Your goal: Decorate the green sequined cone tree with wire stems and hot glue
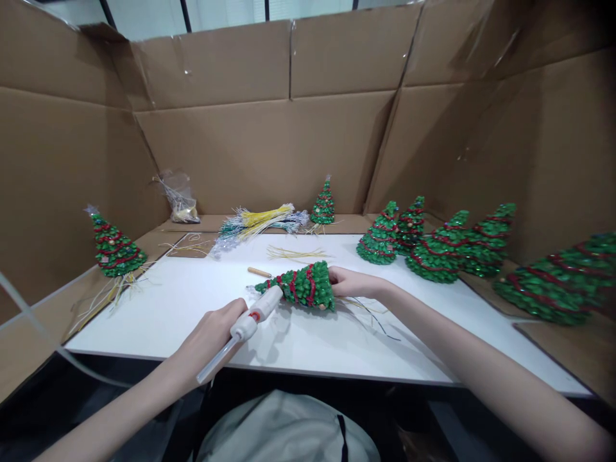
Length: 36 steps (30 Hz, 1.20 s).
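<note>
A small green Christmas tree ornament (308, 286) with red garland lies on its side above the white board, its clear top pointing left. My right hand (342, 282) is closed on its base, the fingertips partly hidden behind and inside it. My left hand (219, 327) is wrapped round a white hot glue gun (260, 311), whose glue stick pokes out toward me. The gun's front end is at the tree's side, near the upper part; whether the nozzle touches is hidden. Thin wires (370, 311) trail from the tree's base to the right.
Several more trees stand at the right (378, 234), one at the back (323, 204) and one at the left (115, 247). Wire bundles (262, 221), loose yellow wires (293, 253), a wooden-handled tool (258, 272) and a plastic bag (180, 196) lie behind. Cardboard walls (260, 147) surround the white board (192, 308).
</note>
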Tool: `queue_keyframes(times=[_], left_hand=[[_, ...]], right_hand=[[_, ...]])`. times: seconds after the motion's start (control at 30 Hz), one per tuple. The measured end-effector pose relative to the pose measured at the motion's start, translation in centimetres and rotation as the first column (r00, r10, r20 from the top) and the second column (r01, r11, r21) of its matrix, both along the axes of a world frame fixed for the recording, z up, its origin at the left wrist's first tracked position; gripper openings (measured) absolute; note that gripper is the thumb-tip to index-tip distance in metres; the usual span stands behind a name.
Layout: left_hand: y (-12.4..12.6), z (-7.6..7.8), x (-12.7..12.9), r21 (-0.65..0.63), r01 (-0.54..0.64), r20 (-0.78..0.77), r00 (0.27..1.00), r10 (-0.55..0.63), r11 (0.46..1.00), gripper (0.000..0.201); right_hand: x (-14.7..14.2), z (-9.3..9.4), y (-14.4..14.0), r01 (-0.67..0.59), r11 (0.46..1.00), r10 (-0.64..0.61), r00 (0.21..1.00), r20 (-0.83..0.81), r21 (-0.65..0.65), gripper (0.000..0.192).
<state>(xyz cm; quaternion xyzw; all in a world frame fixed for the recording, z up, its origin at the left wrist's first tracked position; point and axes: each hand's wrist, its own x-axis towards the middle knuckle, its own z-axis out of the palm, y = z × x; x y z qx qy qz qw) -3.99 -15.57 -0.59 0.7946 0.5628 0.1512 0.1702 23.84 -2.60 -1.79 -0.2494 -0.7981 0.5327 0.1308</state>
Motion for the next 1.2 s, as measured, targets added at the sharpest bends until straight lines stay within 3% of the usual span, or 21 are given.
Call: queue_keyframes(times=[0.37,0.93,1.2], left_hand=[[0.12,-0.03,-0.20,-0.008,0.012,-0.012,1.000,-0.012,1.000,0.012],[-0.07,0.44,-0.05,-0.027,0.017,-0.023,1.000,-0.017,0.999,0.008],[0.19,-0.24,-0.21,-0.015,0.011,-0.007,1.000,-0.011,1.000,0.008]], right_hand=[[0.05,-0.28,0.20,-0.011,1.000,0.011,1.000,-0.017,0.014,0.018],[-0.06,0.13,0.07,-0.003,0.999,0.002,1.000,0.027,0.050,0.032],[-0.13,0.32,-0.05,0.006,0.999,-0.008,0.999,0.035,0.044,0.035]])
